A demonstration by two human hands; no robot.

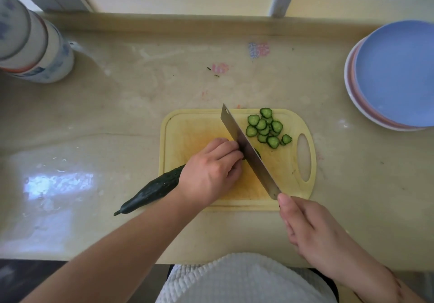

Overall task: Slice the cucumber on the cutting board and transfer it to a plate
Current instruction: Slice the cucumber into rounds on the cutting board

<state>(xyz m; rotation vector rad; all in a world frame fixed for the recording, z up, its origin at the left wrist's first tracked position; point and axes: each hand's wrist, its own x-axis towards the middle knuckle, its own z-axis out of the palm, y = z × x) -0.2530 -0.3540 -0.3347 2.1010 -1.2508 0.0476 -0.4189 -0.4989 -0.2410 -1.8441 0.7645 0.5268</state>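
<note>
A dark green cucumber lies slantwise across the left edge of the yellow cutting board, its stem end off the board on the counter. My left hand curls over the cucumber's cut end and holds it down. My right hand grips the handle of a broad cleaver, whose blade stands against my left knuckles, on the cucumber. Several round cucumber slices lie heaped at the board's far right. A stack of plates, blue one on top, sits at the counter's right edge.
A tall white and blue ceramic jar stands at the far left of the beige counter. A raised lip runs along the back against the wall. The counter's front edge is near my body.
</note>
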